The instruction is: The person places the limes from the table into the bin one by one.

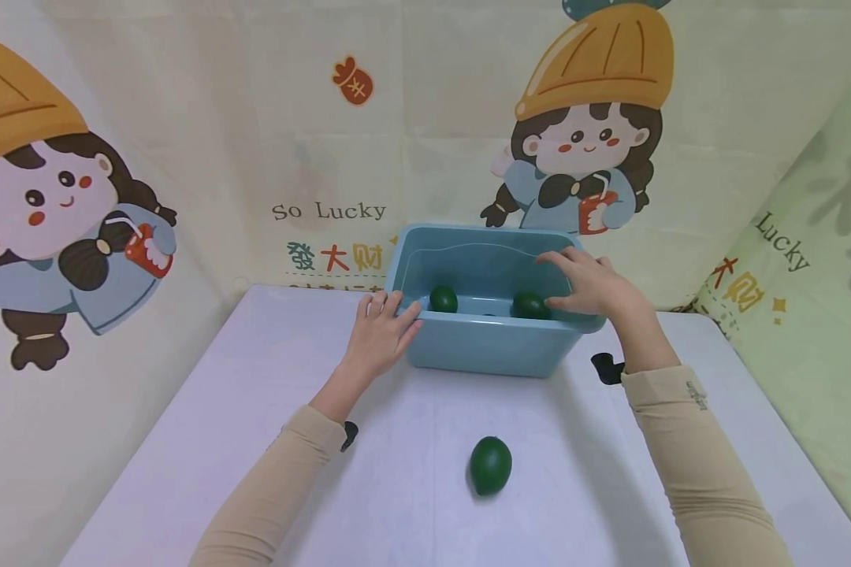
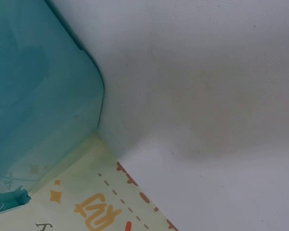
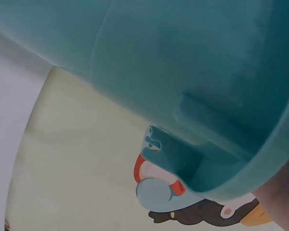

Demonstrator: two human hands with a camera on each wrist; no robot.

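Observation:
A light blue plastic bin (image 1: 478, 346) stands at the far side of the table, with two dark green, egg-shaped fruits, which look like avocados, inside: one on the left (image 1: 443, 299) and one on the right (image 1: 530, 305). Another such fruit (image 1: 491, 466) lies on the table in front of it. My left hand (image 1: 377, 335) rests at the bin's front left corner, fingertips at the rim. Over the right end is my right hand (image 1: 590, 285), thumb and fingers spread apart near the right fruit, holding nothing. In the right wrist view the bin's wall (image 3: 183, 57) hides the fruits.
A white tabletop (image 1: 397, 504) carries everything. Behind the bin hangs a printed cloth (image 1: 440, 157) with cartoon figures, and another printed cloth (image 1: 823, 331) borders the right side. Black wrist straps (image 1: 607, 368) show at both cuffs.

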